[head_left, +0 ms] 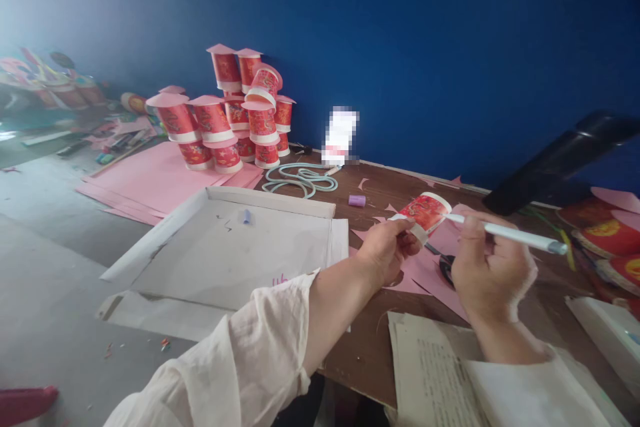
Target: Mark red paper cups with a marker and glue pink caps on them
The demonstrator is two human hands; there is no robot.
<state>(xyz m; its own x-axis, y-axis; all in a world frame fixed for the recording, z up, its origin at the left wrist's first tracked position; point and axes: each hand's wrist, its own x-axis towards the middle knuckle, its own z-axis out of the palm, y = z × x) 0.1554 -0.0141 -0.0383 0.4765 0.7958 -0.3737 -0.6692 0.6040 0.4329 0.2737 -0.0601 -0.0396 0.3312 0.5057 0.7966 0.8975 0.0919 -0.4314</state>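
Note:
My left hand [385, 250] is closed around a red patterned paper cup [424, 212] with a white rim, tilted on its side above the table. In my right hand [493, 273] is a slim white pen [525, 236], its thin end pointing left at the cup's side. Whether the tip touches the cup, I cannot tell. Beneath both hands lie pink paper sheets [417, 278], with black-handled scissors [447, 269] partly hidden behind my right hand.
Red cups with pink paper tops [213, 119] stand stacked on pink sheets [135, 177]. A shallow white box [270, 197] lies left of my arms. Behind are a lit phone [341, 137], a coiled cable [300, 177] and a purple cap [357, 201]. A black bottle [555, 163] leans right; printed papers [425, 360] lie in front.

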